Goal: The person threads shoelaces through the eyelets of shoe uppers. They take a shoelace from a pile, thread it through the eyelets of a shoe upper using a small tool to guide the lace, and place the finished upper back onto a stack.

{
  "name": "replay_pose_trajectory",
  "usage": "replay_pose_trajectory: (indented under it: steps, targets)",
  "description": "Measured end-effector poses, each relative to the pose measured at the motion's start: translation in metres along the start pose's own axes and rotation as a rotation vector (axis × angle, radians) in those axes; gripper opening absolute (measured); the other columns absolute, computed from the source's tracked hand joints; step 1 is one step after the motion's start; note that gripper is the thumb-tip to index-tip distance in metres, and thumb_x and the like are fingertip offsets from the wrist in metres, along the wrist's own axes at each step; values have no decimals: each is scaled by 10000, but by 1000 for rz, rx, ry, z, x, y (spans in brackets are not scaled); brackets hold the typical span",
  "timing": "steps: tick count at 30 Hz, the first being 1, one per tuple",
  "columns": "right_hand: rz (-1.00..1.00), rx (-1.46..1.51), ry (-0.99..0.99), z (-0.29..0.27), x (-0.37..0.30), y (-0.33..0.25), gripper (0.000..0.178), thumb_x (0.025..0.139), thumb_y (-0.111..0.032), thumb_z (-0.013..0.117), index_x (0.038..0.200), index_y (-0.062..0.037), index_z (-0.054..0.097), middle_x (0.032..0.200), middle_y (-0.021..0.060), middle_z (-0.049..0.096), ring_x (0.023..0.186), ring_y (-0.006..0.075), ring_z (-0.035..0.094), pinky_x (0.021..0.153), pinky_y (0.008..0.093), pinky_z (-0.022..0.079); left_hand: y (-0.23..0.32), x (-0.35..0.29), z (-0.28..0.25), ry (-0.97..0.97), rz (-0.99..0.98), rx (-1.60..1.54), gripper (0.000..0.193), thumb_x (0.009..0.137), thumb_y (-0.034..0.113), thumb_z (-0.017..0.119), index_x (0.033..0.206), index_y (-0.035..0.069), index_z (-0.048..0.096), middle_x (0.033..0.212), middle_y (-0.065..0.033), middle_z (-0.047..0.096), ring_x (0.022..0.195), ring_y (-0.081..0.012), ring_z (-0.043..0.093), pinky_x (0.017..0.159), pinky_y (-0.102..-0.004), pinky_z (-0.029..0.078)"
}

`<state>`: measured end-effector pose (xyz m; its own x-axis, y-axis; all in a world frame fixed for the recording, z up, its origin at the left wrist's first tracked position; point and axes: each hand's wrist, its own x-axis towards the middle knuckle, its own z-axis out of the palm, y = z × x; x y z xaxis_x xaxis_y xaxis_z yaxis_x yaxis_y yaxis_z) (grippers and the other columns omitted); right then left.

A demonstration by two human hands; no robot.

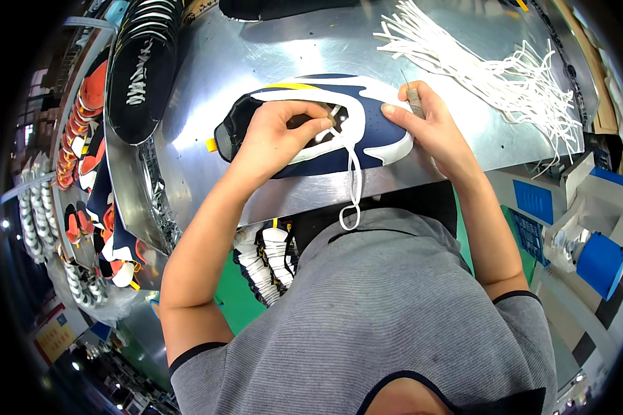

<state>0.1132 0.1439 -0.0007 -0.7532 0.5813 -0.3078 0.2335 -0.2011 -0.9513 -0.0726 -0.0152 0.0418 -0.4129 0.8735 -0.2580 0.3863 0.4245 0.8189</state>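
A navy and white shoe upper (377, 128) with a yellow stripe lies on the metal table, its toe toward the right. My left hand (284, 131) is over its opening, thumb and forefinger pinched on a white shoelace (354, 180). The lace loops out over the near side and hangs past the table edge. My right hand (436, 128) is at the toe, thumb resting on the upper. Between its fingers it grips a hook tool (414, 102) with a tan wrapped handle and a thin metal tip pointing away from me.
A bundle of loose white laces (484, 76) spreads over the far right of the table (270, 62). Black shoe parts (142, 83) are stacked at the far left, and a dark piece (284, 8) lies at the far edge. Shelves of red and white shoe parts (83, 131) stand left.
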Motion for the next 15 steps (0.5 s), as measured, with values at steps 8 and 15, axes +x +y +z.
replay_pose_trajectory:
  steps: [8,15]
  targets:
    - [-71,118,73,-1,-6,4,335,866,-260,760,1018,-74,526,756,-44,514,614,28,428,513,212,304,-19,-36,-45,559,445,540,116,878,51,653,989,24,671,958,-103,681,863,-217,632,758,-338,499]
    - [-80,362,127,-26,-10,5,285,864,-182,760,969,-98,508,773,-31,547,613,42,498,478,198,335,-179,-200,-270,1079,-209,685,189,934,165,656,973,-15,695,867,-69,706,756,-119,617,729,-270,508]
